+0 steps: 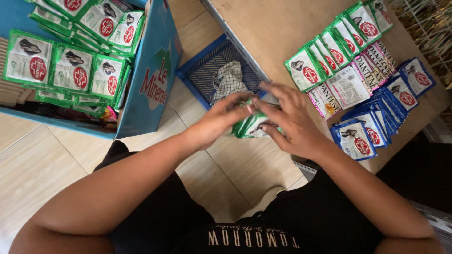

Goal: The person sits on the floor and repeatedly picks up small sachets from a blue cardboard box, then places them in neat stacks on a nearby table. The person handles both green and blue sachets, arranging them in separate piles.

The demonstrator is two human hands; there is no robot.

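Left hand point(221, 120) and right hand point(287, 120) both grip green sachets point(252, 127) over open floor beside the table edge point(235, 35).

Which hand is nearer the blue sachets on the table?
Right. The right hand lies just left of the blue sachets; the left hand is farther left, beyond it.

Pale beige tiled floor point(42, 164) with thin grout lines, left of and below the fingers | light brown wooden tabletop point(282, 28) above and right of the fingers, metal edge strip along its near side | white wire rack point(431, 23) far upper right | soft, even daylight
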